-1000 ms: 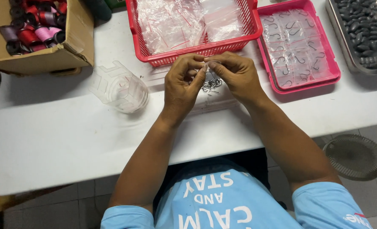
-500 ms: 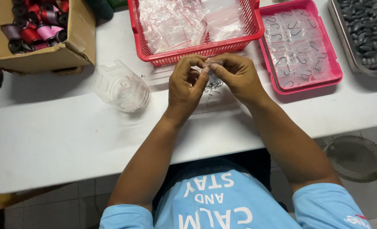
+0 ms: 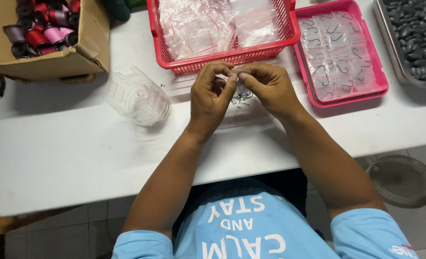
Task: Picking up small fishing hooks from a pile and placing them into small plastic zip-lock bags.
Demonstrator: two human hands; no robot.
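A: What are the hands doing right now?

B: The left hand (image 3: 213, 96) and the right hand (image 3: 266, 86) are meeting above the white table (image 3: 69, 158), just in front of the red basket (image 3: 232, 55). Both are pinching the top edge of a small clear bag (image 3: 239, 74) between thumb and fingertips, the other fingers curled in.

A: And what is going in it?

B: Small metal hooks (image 3: 241, 100) are lying in a loose pile on the table directly under the hands. I cannot tell whether any are already inside the bag; it is too small and mostly covered.

A: So which step is this, would you say?

B: I am judging it as the bag being worked at its mouth, either opened or sealed. The pink tray (image 3: 378, 79) to the right is holding flat bags with hooks already in them, and the basket is holding a heap of clear bags.

A: What is the next move asking for?

B: A fine grip: keeping the thin plastic steady, fingertips clear of the hook points.

A: Anything else nearby?

B: A clear plastic jar (image 3: 138, 98) is lying on its side to the left, and a cardboard box (image 3: 86, 55) of thread spools (image 3: 40, 26) is sitting at the far left corner.
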